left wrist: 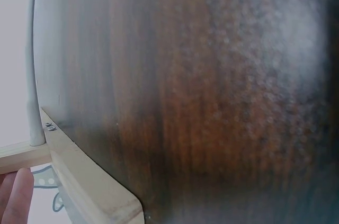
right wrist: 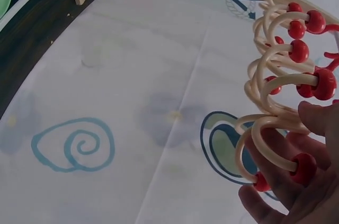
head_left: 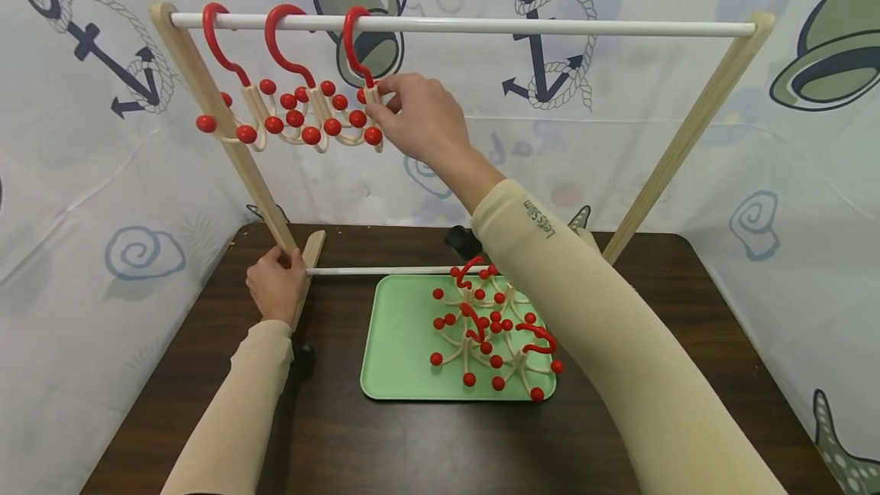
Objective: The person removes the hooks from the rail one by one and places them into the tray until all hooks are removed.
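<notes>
Three multi-pronged hangers, each with a red hook, cream prongs and red ball tips, hang from the white rod (head_left: 550,27) of a wooden rack, close together at its left end. My right hand (head_left: 426,117) pinches the rightmost hanger (head_left: 351,48) by its cream stem, just under the hook, which loops over the rod. In the right wrist view, its curved prongs (right wrist: 270,152) lie against my fingers. Low on the left side, my left hand (head_left: 277,285) grips the rack's wooden post (head_left: 253,182); only its fingertips (left wrist: 18,195) show in the left wrist view.
A green tray (head_left: 399,342) on the dark wooden table (head_left: 412,449) bears several more hangers (head_left: 474,338), bunched at its right side. Behind the tray runs a lower white rod (head_left: 371,271). The right post (head_left: 687,136) slants down behind my right sleeve. A printed cloth hangs behind.
</notes>
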A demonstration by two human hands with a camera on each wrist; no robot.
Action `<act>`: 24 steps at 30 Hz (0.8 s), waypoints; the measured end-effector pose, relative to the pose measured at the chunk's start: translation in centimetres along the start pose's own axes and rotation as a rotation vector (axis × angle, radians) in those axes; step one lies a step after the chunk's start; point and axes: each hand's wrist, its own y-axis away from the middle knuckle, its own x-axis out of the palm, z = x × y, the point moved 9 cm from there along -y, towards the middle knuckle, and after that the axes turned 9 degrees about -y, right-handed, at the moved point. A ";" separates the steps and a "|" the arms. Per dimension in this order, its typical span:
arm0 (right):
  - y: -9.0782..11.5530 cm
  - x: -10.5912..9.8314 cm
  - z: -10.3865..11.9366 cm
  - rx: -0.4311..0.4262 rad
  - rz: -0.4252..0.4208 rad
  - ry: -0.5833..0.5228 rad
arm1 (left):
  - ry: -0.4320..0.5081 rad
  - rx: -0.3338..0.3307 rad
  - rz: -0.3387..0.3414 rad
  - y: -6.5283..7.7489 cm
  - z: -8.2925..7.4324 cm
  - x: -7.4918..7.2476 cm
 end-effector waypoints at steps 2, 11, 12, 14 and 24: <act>-0.1 0.0 0.0 -0.003 -0.012 0.015 | 0.000 -0.001 0.004 0.0 0.0 0.0; -0.2 -0.4 -0.2 -0.031 -0.050 0.031 | -0.005 -0.001 -0.001 0.1 0.0 -0.1; -0.2 -0.5 -0.2 -0.033 -0.050 0.028 | -0.004 -0.003 -0.001 0.1 0.0 -0.2; -0.2 -0.6 -0.3 -0.034 -0.049 0.022 | -0.007 -0.006 -0.001 0.1 0.0 -0.2; 0.3 -2.3 -0.5 -0.079 -0.053 -0.026 | -0.012 -0.007 0.014 0.1 -0.1 -0.1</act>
